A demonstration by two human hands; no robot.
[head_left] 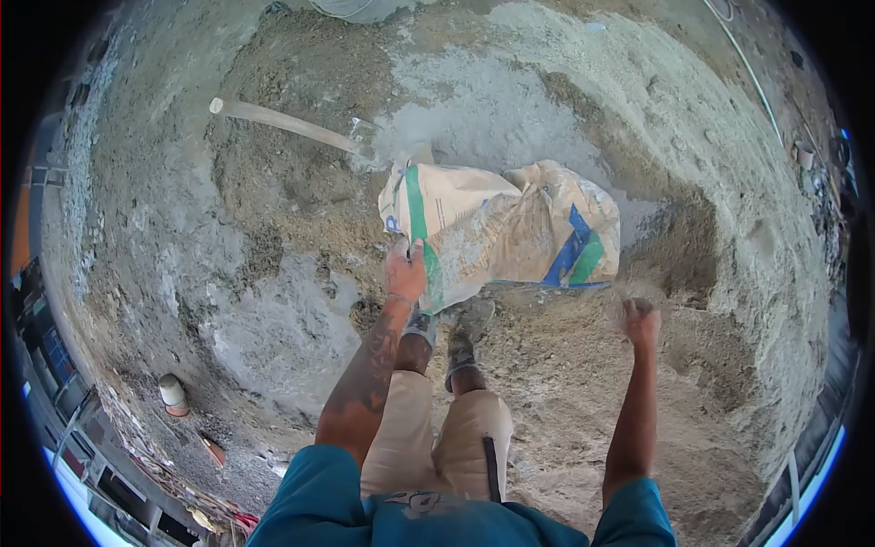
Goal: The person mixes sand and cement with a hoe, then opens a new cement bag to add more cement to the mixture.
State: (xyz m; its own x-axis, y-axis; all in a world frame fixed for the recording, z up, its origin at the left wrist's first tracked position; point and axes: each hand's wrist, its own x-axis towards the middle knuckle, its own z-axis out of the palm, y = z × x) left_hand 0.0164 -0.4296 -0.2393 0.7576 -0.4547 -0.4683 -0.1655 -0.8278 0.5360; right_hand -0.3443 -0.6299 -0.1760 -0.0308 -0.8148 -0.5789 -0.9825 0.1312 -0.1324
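Note:
A large paper sack (474, 219) lies across the ground in front of my feet, crumpled in the middle, with green and blue markings and grey powder on it. My left hand (406, 272) grips the lower edge of its left end by the green stripe. My right hand (642, 319) is off the sack, a little below and right of its right end, with its fingers curled and blurred; whether they hold anything is too unclear to make out. A wooden handle (283, 121) slants down toward the sack's upper left, its far end meeting the grey powder.
Grey powder (492, 100) covers the sandy ground behind the sack. A white cup-like container (171, 392) is at the lower left, near a reddish fragment (213, 450). A pale hose or pipe (747, 68) runs along the upper right. My shoes (462, 351) stand close below the sack.

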